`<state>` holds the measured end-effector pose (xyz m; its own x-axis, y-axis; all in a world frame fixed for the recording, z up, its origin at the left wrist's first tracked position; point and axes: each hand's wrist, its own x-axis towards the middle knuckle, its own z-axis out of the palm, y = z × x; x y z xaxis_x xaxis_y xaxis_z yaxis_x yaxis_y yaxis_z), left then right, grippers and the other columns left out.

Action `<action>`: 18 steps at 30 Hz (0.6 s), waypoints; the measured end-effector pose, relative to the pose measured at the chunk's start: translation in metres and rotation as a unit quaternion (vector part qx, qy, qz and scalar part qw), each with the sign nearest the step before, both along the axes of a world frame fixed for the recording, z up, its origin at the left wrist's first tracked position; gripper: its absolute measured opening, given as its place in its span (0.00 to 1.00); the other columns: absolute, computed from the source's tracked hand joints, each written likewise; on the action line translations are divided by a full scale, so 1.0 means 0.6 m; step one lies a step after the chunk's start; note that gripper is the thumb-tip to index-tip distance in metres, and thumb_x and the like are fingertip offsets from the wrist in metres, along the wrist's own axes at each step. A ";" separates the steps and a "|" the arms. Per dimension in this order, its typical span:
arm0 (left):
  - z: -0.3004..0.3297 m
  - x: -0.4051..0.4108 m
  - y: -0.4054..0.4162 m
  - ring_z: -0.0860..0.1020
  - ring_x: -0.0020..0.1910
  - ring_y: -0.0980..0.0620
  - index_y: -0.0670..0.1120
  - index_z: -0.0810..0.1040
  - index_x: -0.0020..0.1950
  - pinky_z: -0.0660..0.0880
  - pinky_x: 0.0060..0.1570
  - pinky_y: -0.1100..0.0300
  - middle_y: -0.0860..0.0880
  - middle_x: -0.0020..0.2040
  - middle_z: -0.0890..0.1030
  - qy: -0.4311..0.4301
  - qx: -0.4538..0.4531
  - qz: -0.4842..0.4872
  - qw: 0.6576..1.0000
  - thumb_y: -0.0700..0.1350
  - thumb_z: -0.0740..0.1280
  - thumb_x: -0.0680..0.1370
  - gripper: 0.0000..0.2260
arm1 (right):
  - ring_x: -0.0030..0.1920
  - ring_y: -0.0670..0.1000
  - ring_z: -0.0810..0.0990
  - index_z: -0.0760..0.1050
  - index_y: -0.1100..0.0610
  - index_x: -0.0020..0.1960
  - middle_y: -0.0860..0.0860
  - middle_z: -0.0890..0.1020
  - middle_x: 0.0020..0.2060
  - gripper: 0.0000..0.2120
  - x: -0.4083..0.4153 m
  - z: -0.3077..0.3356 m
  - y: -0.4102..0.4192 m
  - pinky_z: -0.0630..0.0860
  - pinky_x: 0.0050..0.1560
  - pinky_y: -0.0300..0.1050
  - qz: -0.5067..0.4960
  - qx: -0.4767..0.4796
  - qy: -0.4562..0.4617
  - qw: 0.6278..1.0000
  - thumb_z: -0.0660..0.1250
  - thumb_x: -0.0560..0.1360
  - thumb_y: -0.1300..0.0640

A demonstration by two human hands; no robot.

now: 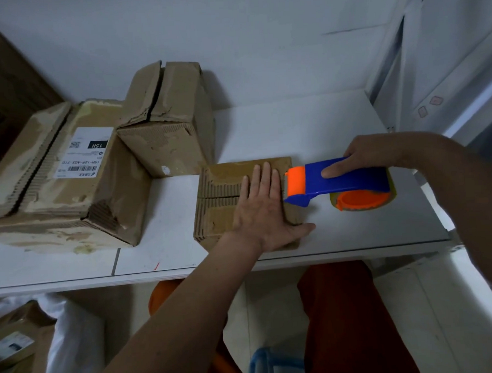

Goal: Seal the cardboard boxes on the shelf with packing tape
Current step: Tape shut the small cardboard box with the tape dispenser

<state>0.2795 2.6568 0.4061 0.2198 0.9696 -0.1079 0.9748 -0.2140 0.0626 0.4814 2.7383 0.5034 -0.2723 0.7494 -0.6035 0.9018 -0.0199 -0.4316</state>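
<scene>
Pressing flat with straight fingers, the left hand (264,205) is steadying the small box (225,198). The right hand (371,154) is gripping the tape dispenser (338,183) at the box's right edge.

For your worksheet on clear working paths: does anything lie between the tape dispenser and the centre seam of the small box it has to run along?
Yes. The left hand lies flat across the small box, covering the seam's right end, directly ahead of the tape dispenser held by the right hand.

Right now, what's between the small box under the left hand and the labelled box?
Only bare white shelf between the small box and the labelled box, seen in the head view. The left hand lies flat on the small box.
</scene>
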 end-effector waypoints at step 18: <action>-0.010 -0.016 0.006 0.38 0.78 0.45 0.41 0.41 0.78 0.39 0.76 0.50 0.41 0.79 0.40 0.012 0.010 -0.010 1.000 0.76 0.40 0.63 0.54 | 0.22 0.46 0.73 0.77 0.59 0.33 0.52 0.78 0.24 0.46 0.026 -0.013 0.003 0.66 0.33 0.41 0.034 -0.030 0.026 0.999 0.67 0.34 0.20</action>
